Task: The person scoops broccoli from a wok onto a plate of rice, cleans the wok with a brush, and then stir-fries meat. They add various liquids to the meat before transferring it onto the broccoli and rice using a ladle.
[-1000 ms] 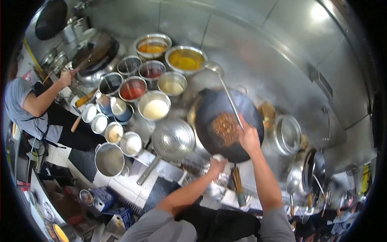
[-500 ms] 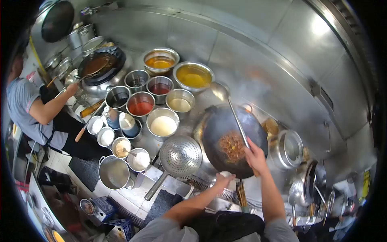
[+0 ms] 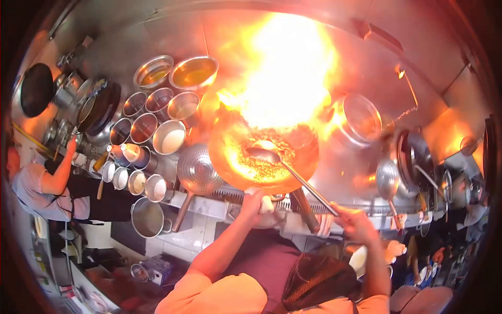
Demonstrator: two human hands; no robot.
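My left hand point(image 3: 252, 205) is closed round a pale folded cloth point(image 3: 267, 204) at the near edge of the wok point(image 3: 309, 159); whether it also grips a wok handle is hidden. My right hand point(image 3: 360, 226) holds the long handle of a ladle point(image 3: 265, 149), its bowl down among chopped, browned food point(image 3: 269, 171) in the wok. A tall, bright flame point(image 3: 287, 68) rises from the far side of the wok and hides that rim.
A perforated strainer point(image 3: 200, 168) lies left of the wok. Beyond it stand several metal pots of sauces and liquids, including a white one point(image 3: 170, 138). A metal pot point(image 3: 361, 119) is at the right. A co-worker point(image 3: 49, 183) stands at another wok on the left.
A large flame has flared over the wok. The ladle has come down from above the far rim into the food. My right hand has moved nearer to me; the view has shifted.
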